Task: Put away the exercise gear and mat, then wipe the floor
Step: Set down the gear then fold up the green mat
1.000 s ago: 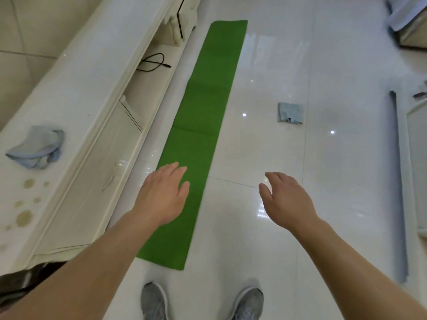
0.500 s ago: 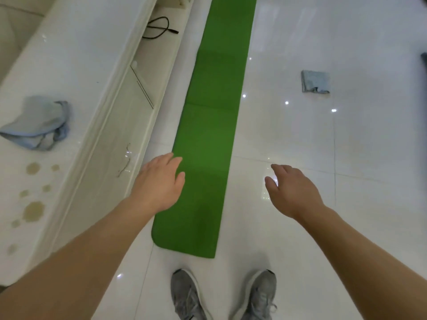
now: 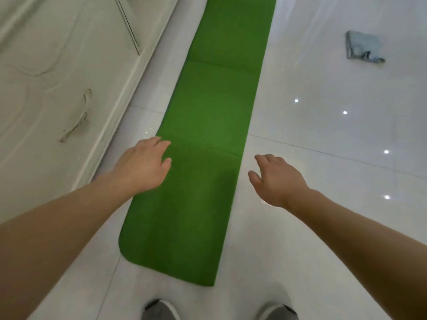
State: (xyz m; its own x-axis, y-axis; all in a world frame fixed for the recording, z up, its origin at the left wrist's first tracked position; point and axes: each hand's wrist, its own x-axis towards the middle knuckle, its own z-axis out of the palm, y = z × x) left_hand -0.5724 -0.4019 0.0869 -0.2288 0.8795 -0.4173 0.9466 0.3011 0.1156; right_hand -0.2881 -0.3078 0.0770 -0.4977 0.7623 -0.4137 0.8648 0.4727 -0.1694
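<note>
A long green exercise mat (image 3: 215, 116) lies flat on the glossy white tiled floor (image 3: 335, 176), running away from me, with its near rounded end just ahead of my grey shoes (image 3: 161, 310). My left hand (image 3: 143, 167) hovers palm down over the mat's left edge, fingers apart and holding nothing. My right hand (image 3: 277, 179) hovers over the floor just right of the mat, fingers spread and empty. A crumpled light blue cloth (image 3: 362, 48) lies on the floor at the far right.
A white cabinet (image 3: 57, 77) with a curved door handle (image 3: 77, 116) runs along the left, close to the mat. Bright ceiling-light reflections dot the tiles on the right.
The view has moved closer and lower over the mat's near end. Both hands have come down nearer the mat. The countertop with its blue cloth has left the view.
</note>
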